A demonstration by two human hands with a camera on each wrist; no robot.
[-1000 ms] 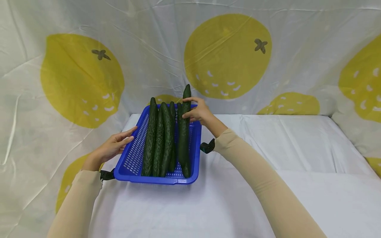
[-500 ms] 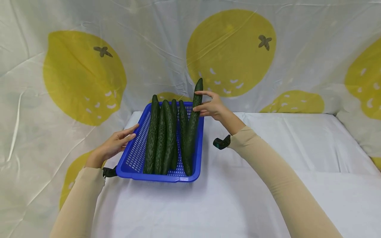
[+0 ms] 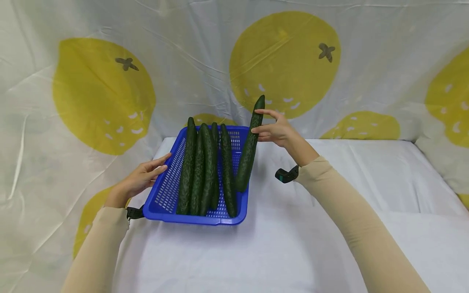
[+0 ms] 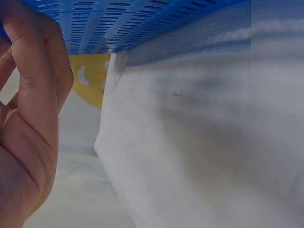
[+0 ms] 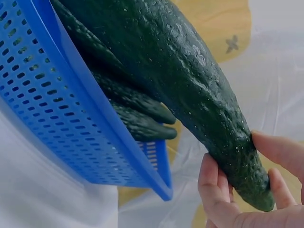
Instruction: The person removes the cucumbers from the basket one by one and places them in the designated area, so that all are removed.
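Note:
My right hand point(image 3: 275, 128) pinches a dark green cucumber point(image 3: 250, 142) near its upper end. That cucumber slants over the right rim of a blue plastic basket point(image 3: 239, 217), its lower end still above the inside. In the right wrist view the fingertips point(image 5: 213, 183) press its narrowing tip from both sides. At the basket's left side, my left hand point(image 3: 141, 177) grips the rim. The left wrist view has the curled fingers point(image 4: 35, 71) by the perforated wall, part of the grip being out of frame. Several more cucumbers point(image 3: 209, 171) lie side by side lengthwise in the basket.
A white cloth point(image 3: 329, 244) covers the table under the basket. Behind hangs a pale curtain point(image 3: 190, 61) printed with large yellow lemons point(image 3: 283, 65). A black wrist camera point(image 3: 287, 175) projects beneath the right wrist.
My right hand has moved right with the cucumber, drawing it away from the others and raising its lower end from the basket floor. The left hand stays at the rim.

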